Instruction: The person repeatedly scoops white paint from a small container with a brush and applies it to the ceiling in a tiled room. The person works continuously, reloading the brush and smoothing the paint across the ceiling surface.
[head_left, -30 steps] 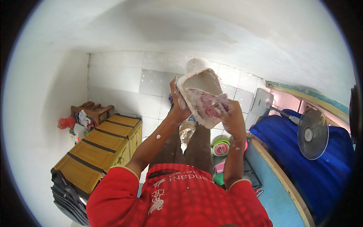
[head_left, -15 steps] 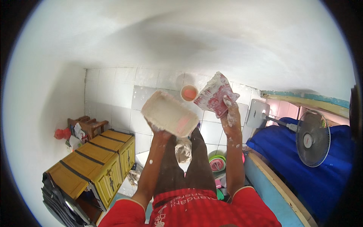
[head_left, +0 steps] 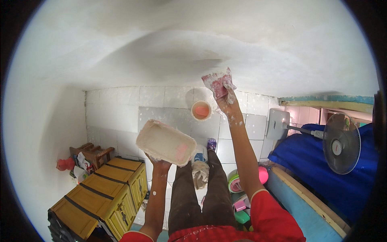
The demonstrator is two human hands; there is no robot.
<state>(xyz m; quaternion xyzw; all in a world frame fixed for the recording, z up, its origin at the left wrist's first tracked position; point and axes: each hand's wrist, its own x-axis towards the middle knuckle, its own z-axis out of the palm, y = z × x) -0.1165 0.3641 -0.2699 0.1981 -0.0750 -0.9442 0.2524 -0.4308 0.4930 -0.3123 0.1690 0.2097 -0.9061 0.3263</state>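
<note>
My left hand [head_left: 159,163] holds a rectangular plastic tray [head_left: 161,139] from below, its inside coated with white putty and a pinkish patch near one end. In my right hand [head_left: 228,101] is a red putty spreader [head_left: 216,84] smeared with white, the fingers closed round its near end. The spreader's far edge is at the white wall [head_left: 169,60], near a greyish patch; whether it presses on the surface I cannot tell. White splashes mark both forearms.
A round tub [head_left: 201,110] with something orange inside stands beyond the tray. Yellow cabinets [head_left: 102,177] and a wooden stool [head_left: 92,154] are at left. To the right are a standing fan [head_left: 342,145], blue cloth [head_left: 298,155] and a pale blue panel [head_left: 296,199]. A sack [head_left: 200,174] lies between my legs.
My right hand has carried the spreader up and left to the wall, arm more stretched out. The tray has shifted left and lower in view. The whole view has moved slightly.
</note>
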